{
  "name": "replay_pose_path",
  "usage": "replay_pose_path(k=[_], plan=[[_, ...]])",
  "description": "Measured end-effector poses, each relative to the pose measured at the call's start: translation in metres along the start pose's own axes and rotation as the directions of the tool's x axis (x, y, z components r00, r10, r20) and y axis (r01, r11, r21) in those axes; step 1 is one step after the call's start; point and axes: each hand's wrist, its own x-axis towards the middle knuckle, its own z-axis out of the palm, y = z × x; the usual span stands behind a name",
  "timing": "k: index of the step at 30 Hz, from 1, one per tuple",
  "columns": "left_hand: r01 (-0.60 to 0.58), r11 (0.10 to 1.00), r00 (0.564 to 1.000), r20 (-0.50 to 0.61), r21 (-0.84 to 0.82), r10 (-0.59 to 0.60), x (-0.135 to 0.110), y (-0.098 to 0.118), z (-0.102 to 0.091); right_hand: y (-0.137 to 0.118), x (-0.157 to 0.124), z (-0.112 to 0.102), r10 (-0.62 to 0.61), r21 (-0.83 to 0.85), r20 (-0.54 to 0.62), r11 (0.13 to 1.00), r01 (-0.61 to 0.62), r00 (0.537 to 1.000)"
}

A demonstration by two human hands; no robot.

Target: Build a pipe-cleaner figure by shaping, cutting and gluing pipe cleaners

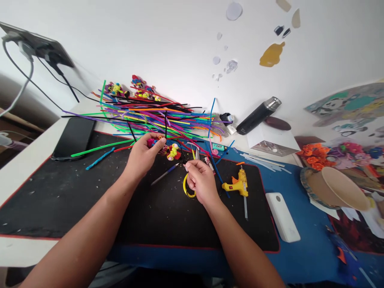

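Observation:
My left hand [143, 154] is closed around a small pipe cleaner figure [173, 152] in yellow, red and pink, its thumb and fingers pinching it from the left. Black pipe cleaner ends [166, 124] stick up by that hand. With thumb and fingertips together, my right hand [202, 180] grips a dark strand, seemingly a black pipe cleaner [184, 161], just right of the figure. Scissors with a yellow handle [185, 187] lie partly hidden beneath the right hand. Between the two forearms a pen [165, 174] rests on the black mat [168, 224].
A heap of coloured pipe cleaners [162, 116] lies along the wall, with finished figures [141, 86] behind. To the right are a yellow glue gun [238, 185], a white power bank [282, 217], glue sticks [265, 160] and a black flask [258, 116]. A phone [73, 138] lies left.

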Motion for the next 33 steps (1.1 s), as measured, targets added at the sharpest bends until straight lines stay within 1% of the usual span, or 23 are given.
replay_pose_path(k=[4,8,10,12,16,18,21,22,24,25,26,27,29,31,33], plan=[[0.002,0.998,1.0,0.028,0.063,-0.003,0.007,-0.008,-0.004,0.001,-0.008,-0.005,-0.003,-0.01,0.007,1.0,0.003,1.0],[0.044,0.99,0.996,0.076,0.132,-0.054,0.013,-0.014,-0.008,0.002,-0.015,-0.01,0.01,-0.015,0.015,1.0,-0.01,1.0],[0.022,0.978,0.996,0.081,0.208,-0.04,0.014,-0.015,-0.008,0.002,-0.019,-0.012,0.019,-0.016,0.015,1.0,-0.019,1.0],[-0.035,0.943,0.997,0.072,0.33,0.011,0.013,-0.015,-0.008,0.002,-0.022,-0.013,0.027,-0.021,0.013,0.999,-0.027,1.0],[-0.139,0.832,0.99,0.067,0.537,0.121,0.012,-0.016,-0.008,0.004,-0.024,-0.015,0.031,-0.027,0.007,0.999,-0.031,0.999],[-0.214,0.762,0.976,0.101,0.612,0.192,0.012,-0.017,-0.009,0.004,-0.024,-0.016,0.03,-0.031,0.005,0.999,-0.03,1.0],[-0.329,0.665,0.936,0.137,0.67,0.326,0.011,-0.015,-0.011,0.004,-0.024,-0.016,0.022,-0.039,0.012,0.999,-0.022,1.0],[-0.361,0.651,0.918,0.129,0.668,0.376,0.009,-0.012,-0.012,0.004,-0.024,-0.015,0.019,-0.043,0.017,0.999,-0.018,1.0],[-0.427,0.654,0.877,0.11,0.625,0.468,0.003,-0.003,-0.012,0.002,-0.024,-0.013,0.014,-0.056,0.025,0.998,-0.012,1.0],[-0.472,0.667,0.859,0.131,0.577,0.495,-0.001,0.002,-0.011,0.001,-0.024,-0.012,0.012,-0.062,0.028,0.998,-0.01,1.0],[-0.507,0.692,0.851,0.167,0.514,0.498,-0.007,0.008,-0.009,0.0,-0.024,-0.011,0.008,-0.067,0.03,0.998,-0.006,1.0],[-0.525,0.73,0.85,0.215,0.438,0.482,-0.012,0.013,-0.007,-0.001,-0.023,-0.01,0.001,-0.07,0.029,0.998,0.001,1.0],[-0.512,0.803,0.846,0.341,0.305,0.41,-0.022,0.022,-0.003,-0.003,-0.022,-0.009,-0.017,-0.077,0.027,0.997,0.019,1.0],[-0.452,0.862,0.838,0.441,0.232,0.321,-0.029,0.027,0.0,-0.005,-0.021,-0.009,-0.038,-0.086,0.027,0.995,0.04,0.999],[-0.362,0.912,0.832,0.508,0.194,0.222,-0.032,0.028,0.001,-0.007,-0.02,-0.009,-0.055,-0.101,0.033,0.993,0.058,0.998]])
